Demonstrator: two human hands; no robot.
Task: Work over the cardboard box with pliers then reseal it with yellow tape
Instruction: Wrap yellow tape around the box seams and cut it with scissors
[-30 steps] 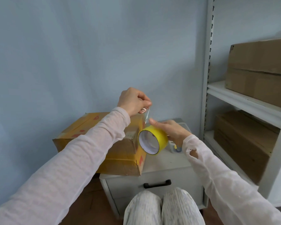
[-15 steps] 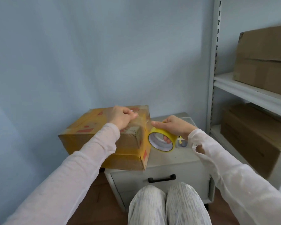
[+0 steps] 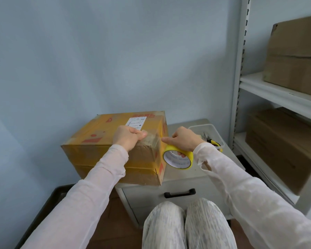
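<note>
A yellow-taped cardboard box (image 3: 101, 128) with a white label lies on a low grey cabinet (image 3: 180, 177). My left hand (image 3: 128, 139) rests on the box's top near the right edge, fingers curled, thumb holding down the end of a tape strip (image 3: 155, 140). The strip runs over the box's corner to the yellow tape roll (image 3: 178, 158). My right hand (image 3: 183, 139) grips that roll beside the box's right face, fingers through its core and index finger pointing at the edge. Yellow-handled pliers (image 3: 214, 141) lie in a clear bin (image 3: 201, 125) behind my right hand.
A grey shelf unit (image 3: 276, 94) stands at the right with brown boxes (image 3: 294, 56) on its shelves. The cabinet has a drawer with a black handle (image 3: 180, 193). A dark tray (image 3: 48, 198) lies on the floor at lower left. My knees sit below the cabinet.
My left hand came down from mid-air with the tape end and now sits on the box's top. My right hand has lowered the roll beside the box's right face.
</note>
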